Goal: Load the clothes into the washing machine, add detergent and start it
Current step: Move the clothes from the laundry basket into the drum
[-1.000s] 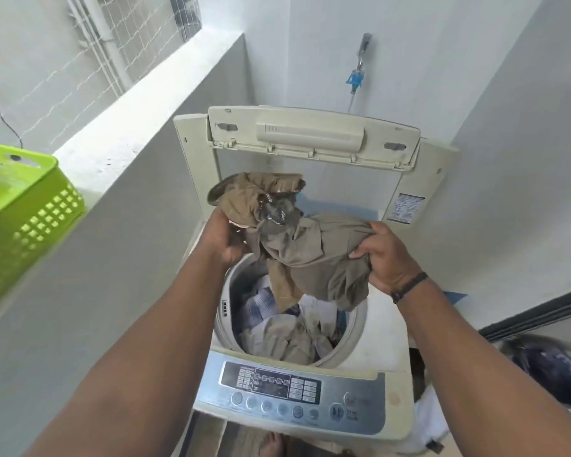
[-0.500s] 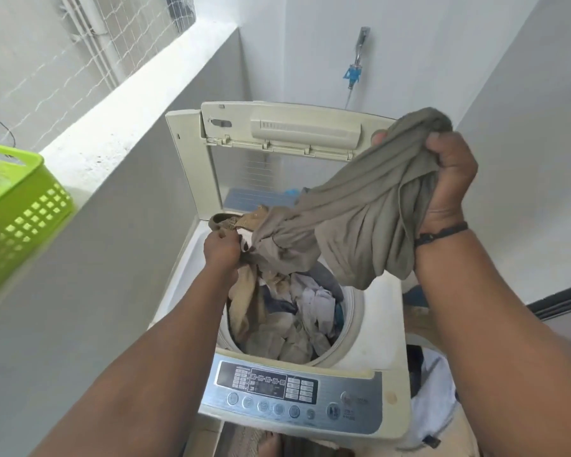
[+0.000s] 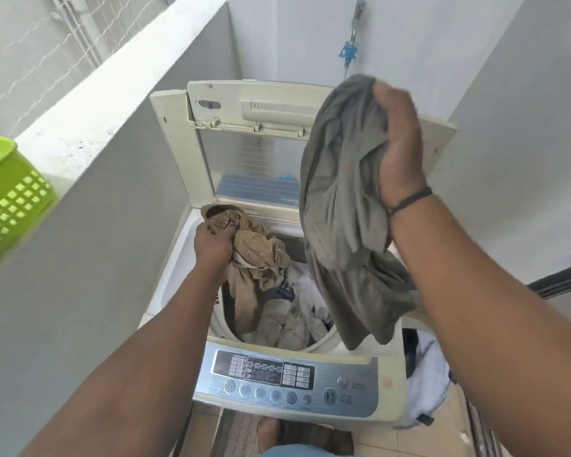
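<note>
Right hand [image 3: 397, 153] gripping grey garment [image 3: 343, 206] above washing machine [image 3: 388, 380] right rim; left hand [image 3: 211, 244] clutching tan garment [image 3: 257, 258] at drum's left edge.

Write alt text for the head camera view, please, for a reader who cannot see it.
A person's right hand holds up a grey-green garment over an open top-loading washing machine, while the left hand grips tan clothing at the drum's edge.

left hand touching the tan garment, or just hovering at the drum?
Touching. The head view shows the left hand with fingers closed round a bunch of the tan garment at the drum's rim, no gap between them.
</note>
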